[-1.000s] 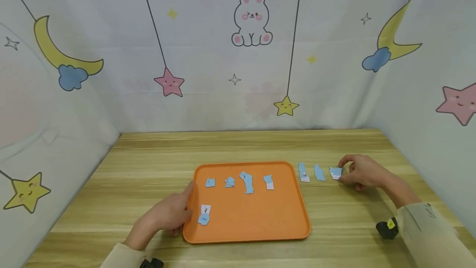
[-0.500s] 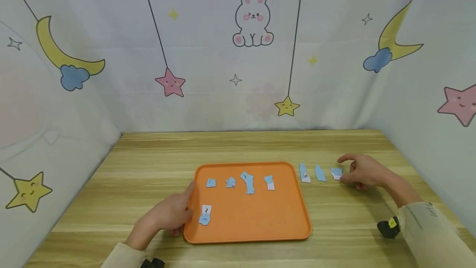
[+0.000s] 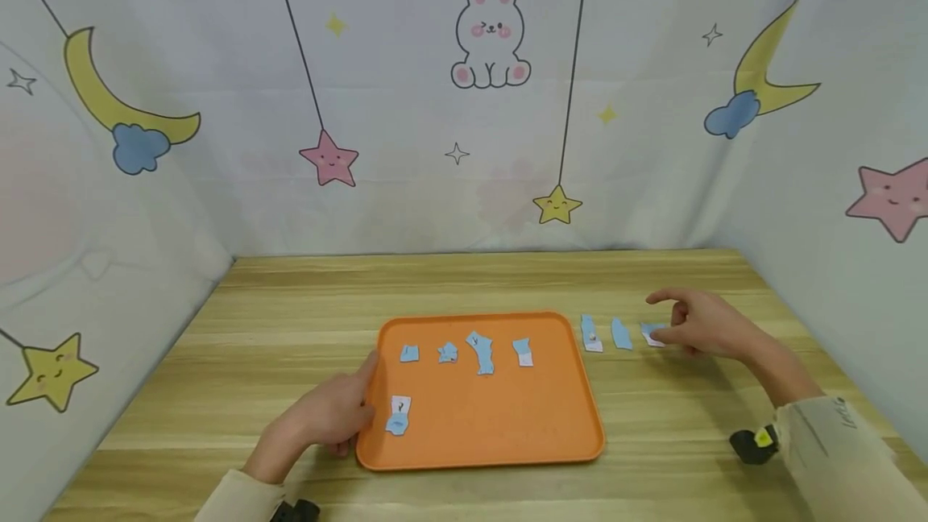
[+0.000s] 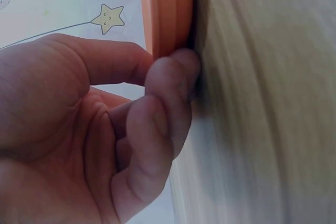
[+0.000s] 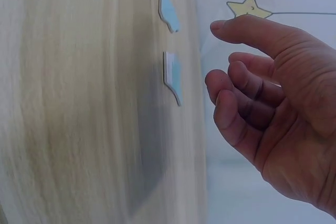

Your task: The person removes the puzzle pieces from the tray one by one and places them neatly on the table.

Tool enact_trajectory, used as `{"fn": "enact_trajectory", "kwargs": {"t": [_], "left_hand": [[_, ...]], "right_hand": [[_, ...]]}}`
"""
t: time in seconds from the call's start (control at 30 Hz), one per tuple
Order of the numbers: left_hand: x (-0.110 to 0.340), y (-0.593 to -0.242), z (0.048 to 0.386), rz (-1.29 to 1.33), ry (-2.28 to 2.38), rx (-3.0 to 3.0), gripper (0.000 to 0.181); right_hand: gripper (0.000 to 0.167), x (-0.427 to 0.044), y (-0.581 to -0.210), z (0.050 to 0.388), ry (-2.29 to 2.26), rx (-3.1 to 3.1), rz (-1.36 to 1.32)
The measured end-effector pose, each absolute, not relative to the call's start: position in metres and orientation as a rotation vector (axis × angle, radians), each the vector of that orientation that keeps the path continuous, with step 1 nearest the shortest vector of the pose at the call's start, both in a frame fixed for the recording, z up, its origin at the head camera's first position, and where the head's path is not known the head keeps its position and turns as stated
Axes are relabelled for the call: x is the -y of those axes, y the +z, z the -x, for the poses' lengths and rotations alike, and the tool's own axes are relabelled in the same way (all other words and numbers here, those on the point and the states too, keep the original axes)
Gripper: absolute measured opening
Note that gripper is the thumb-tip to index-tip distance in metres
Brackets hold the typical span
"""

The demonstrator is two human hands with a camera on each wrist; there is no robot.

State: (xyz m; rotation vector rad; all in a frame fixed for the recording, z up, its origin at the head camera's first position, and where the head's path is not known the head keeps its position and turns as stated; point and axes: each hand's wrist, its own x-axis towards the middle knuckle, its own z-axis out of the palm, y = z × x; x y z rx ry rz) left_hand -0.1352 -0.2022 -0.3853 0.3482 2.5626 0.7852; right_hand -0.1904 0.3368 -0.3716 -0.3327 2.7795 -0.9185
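Note:
My left hand (image 3: pixel 329 416) is at the left edge of the orange tray (image 3: pixel 486 464); in the left wrist view its bent fingers (image 4: pixel 157 124) meet the orange rim (image 4: pixel 170 14), gripping it. My right hand (image 3: pixel 714 327) hovers at the rightmost blue-and-white piece (image 3: pixel 649 330), partly covering it in the head view. In the right wrist view that hand (image 5: pixel 273 93) is raised off the table, thumb and index apart, nothing between them, and the piece (image 5: pixel 172 74) lies flat. Beside it lie a blue piece (image 3: pixel 621 334) and another blue-and-white one (image 3: pixel 590 334).
On the tray, a top row holds a small square piece (image 3: pixel 409 354), a crumpled-looking one (image 3: pixel 447 353), a long one (image 3: pixel 482 353) and a blue-and-white one (image 3: pixel 523 352). Another (image 3: pixel 398 416) lies at lower left. A patterned curtain (image 3: pixel 406 208) stands behind the wooden table (image 3: pixel 304 288).
My right hand has come away from the rightmost piece, rising slightly and shifting left over it. My left hand stays at the tray, and the pieces lie as before.

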Motion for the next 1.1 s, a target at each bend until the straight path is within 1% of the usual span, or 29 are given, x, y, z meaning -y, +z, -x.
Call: {"fn": "enact_trajectory", "kwargs": {"t": [0.37, 0.77, 1.1], "left_hand": [[0.199, -0.383, 0.132, -0.314, 0.776, -2.588, 0.08], [0.204, -0.389, 0.138, -0.365, 0.771, -2.55, 0.082], [0.2, -0.385, 0.134, -0.327, 0.767, -2.592, 0.081]], "right_hand": [[0.058, -0.317, -0.368, 0.186, -0.97, -2.806, 0.402], [0.057, -0.288, -0.367, 0.177, -1.0, -2.836, 0.443], [0.048, -0.26, -0.363, 0.171, -1.053, -2.811, 0.478]]}}
